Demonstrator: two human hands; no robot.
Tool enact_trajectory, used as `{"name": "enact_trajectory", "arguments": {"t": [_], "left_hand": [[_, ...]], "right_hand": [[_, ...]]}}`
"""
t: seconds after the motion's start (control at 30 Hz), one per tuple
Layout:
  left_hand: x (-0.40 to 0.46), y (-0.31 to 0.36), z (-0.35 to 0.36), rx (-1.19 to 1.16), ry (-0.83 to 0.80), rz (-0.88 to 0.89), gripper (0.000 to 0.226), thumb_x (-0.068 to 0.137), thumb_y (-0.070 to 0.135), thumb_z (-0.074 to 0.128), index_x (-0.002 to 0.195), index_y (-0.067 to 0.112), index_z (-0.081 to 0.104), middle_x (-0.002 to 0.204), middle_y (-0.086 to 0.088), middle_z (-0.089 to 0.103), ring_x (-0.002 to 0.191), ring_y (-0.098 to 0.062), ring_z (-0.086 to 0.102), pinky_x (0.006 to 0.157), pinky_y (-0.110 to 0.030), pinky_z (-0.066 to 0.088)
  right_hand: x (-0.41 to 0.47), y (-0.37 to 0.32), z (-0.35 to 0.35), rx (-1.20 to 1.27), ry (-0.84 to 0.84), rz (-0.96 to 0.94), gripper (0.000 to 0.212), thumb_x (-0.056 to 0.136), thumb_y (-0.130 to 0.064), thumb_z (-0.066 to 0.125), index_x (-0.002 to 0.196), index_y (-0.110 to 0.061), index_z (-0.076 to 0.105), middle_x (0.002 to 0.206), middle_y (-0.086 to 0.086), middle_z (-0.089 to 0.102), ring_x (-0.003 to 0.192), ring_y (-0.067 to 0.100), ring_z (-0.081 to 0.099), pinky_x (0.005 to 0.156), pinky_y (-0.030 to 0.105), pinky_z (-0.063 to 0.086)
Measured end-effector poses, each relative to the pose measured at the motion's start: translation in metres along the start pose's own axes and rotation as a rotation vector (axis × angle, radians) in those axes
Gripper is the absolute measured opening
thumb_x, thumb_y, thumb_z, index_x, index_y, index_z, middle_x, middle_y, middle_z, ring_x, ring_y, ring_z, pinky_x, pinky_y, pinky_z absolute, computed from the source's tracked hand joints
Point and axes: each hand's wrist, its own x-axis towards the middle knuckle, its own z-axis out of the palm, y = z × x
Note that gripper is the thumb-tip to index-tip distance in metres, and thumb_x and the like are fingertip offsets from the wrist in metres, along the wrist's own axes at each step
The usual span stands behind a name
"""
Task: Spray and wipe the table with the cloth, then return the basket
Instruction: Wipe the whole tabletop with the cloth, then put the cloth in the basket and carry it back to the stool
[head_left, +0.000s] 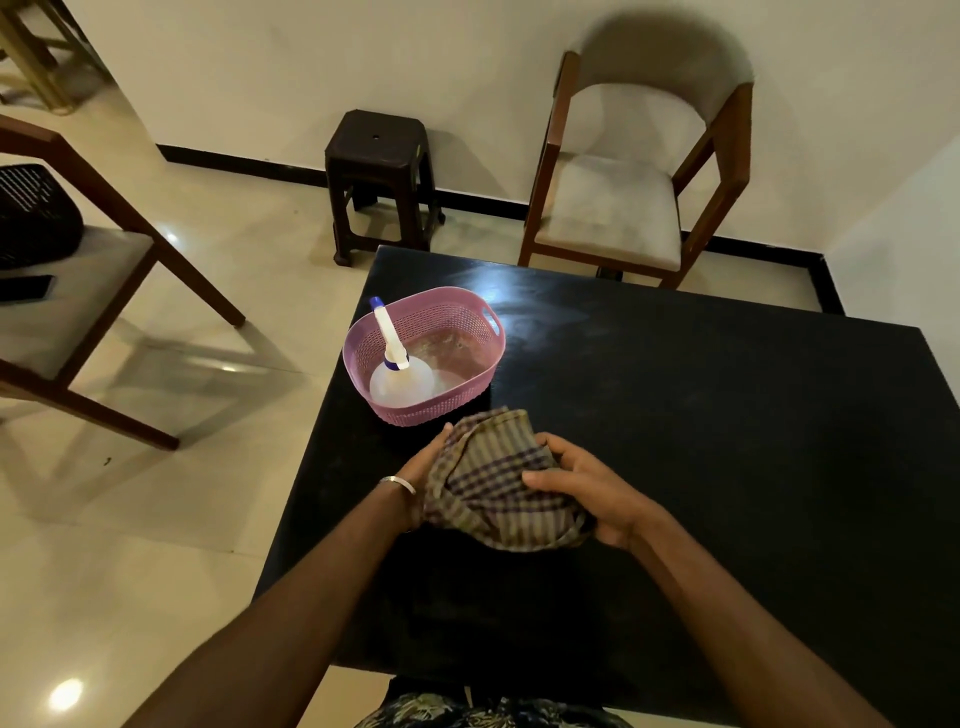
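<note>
On the dark tabletop (675, 415), left hand (415, 480) and right hand (582, 493) both grip the bunched cloth (498, 483), whose loose folds could snag the nearby basket (358, 353).

Both forearms reach forward. The left hand (423, 470) and the right hand (587, 493) curl their fingers round a bundle held between them.

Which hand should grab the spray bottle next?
Probably the left hand: the bottle stands in the basket on its side, nearer it. The right hand can keep the cloth.
</note>
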Motion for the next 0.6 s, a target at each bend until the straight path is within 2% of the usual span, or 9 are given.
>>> {"name": "enact_trajectory", "arguments": {"t": [0.07,0.17,0.3,0.47,0.53,0.6], "left_hand": [[-0.007,0.002,0.005,-0.069,-0.057,-0.020,0.063,0.095,0.054,0.039,0.137,0.008,0.048,0.140,-0.018,0.050,0.130,-0.039,0.046,0.086,-0.044,0.048],[-0.012,0.005,0.014,-0.194,-0.223,-0.054,0.065,0.092,0.061,0.035,0.128,0.014,0.060,0.130,-0.016,0.060,0.121,-0.036,0.055,0.096,-0.054,0.046],[-0.007,0.012,0.020,-0.110,-0.158,-0.019,0.052,0.095,0.051,0.043,0.125,0.013,0.061,0.122,-0.016,0.065,0.115,-0.034,0.059,0.095,-0.055,0.047],[-0.014,0.036,0.037,-0.011,-0.103,0.109,0.036,0.097,0.040,0.048,0.111,0.013,0.067,0.113,-0.014,0.069,0.103,-0.030,0.065,0.090,-0.051,0.051],[-0.022,0.052,0.045,0.070,-0.100,0.172,0.033,0.098,0.036,0.048,0.115,0.013,0.064,0.102,-0.009,0.071,0.097,-0.026,0.066,0.089,-0.047,0.052],[-0.028,0.070,0.053,0.144,-0.077,0.223,0.033,0.098,0.035,0.047,0.120,0.015,0.060,0.101,-0.007,0.070,0.098,-0.024,0.065,0.090,-0.045,0.052]], "right_hand": [[0.004,0.000,-0.006,0.033,0.099,0.019,0.032,0.092,-0.006,0.063,0.124,-0.009,0.060,0.109,0.006,0.073,0.096,0.020,0.071,0.078,0.029,0.059],[0.012,0.009,-0.013,-0.077,0.207,0.086,0.032,0.093,-0.011,0.066,0.124,-0.013,0.062,0.108,0.004,0.075,0.097,0.018,0.073,0.077,0.030,0.058],[0.014,0.014,-0.016,-0.131,0.287,0.115,0.026,0.094,-0.016,0.065,0.119,-0.020,0.065,0.104,0.000,0.076,0.093,0.016,0.073,0.073,0.031,0.058],[0.016,-0.003,-0.022,-0.140,0.341,0.055,0.022,0.095,-0.021,0.065,0.116,-0.020,0.066,0.103,0.004,0.076,0.097,0.024,0.072,0.083,0.045,0.058],[0.018,-0.017,-0.025,-0.159,0.356,0.011,0.020,0.095,-0.021,0.064,0.115,-0.019,0.067,0.102,0.006,0.076,0.097,0.026,0.072,0.084,0.048,0.058],[0.022,-0.032,-0.025,-0.166,0.363,-0.026,0.020,0.095,-0.019,0.063,0.114,-0.020,0.066,0.102,0.005,0.076,0.095,0.025,0.072,0.082,0.048,0.059]]}}
